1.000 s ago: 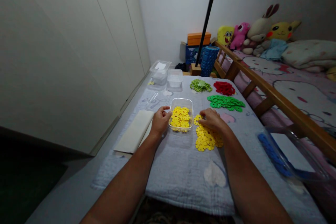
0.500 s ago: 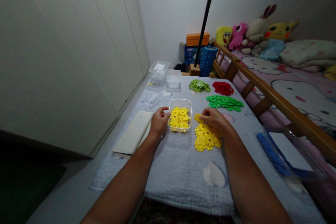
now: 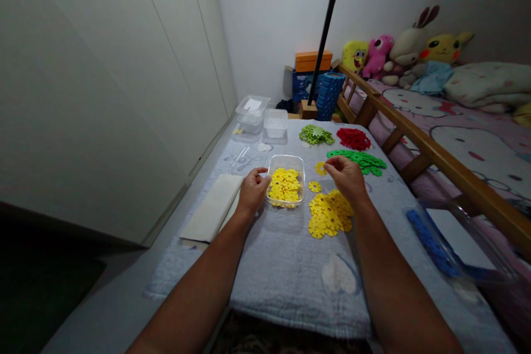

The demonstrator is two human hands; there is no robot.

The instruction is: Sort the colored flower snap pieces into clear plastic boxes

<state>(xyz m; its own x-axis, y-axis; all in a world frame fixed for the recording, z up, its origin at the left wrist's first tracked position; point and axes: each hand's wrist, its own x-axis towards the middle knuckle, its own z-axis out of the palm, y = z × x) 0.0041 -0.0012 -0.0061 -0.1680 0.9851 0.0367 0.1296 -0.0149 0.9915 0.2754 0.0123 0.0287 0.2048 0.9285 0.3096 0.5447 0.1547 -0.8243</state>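
Observation:
My left hand [image 3: 254, 191] grips the left rim of a clear plastic container [image 3: 304, 180], which holds many yellow notched discs [image 3: 284, 183]. Between the thumb and fingers of my right hand [image 3: 345, 176] is a yellow notched disc [image 3: 319, 168], raised to the right of the container. A single loose yellow disc [image 3: 314, 186] lies on the cloth below it. Closer to me spreads a pile of yellow discs [image 3: 329, 214], under and beside my right wrist.
Behind are piles of green [image 3: 365, 162], red [image 3: 353, 139] and light green pieces [image 3: 316, 134]. Clear containers [image 3: 275, 123] and a lid [image 3: 248, 159] stand at the back left. A folded cream cloth [image 3: 212, 207] lies left; a box of blue pieces [image 3: 433, 243] sits right, by the bed rail [image 3: 440, 150].
My right hand has moved up and away from the yellow pile, lifting one disc. A loose disc now shows where my fingers were. My left hand stays on the container.

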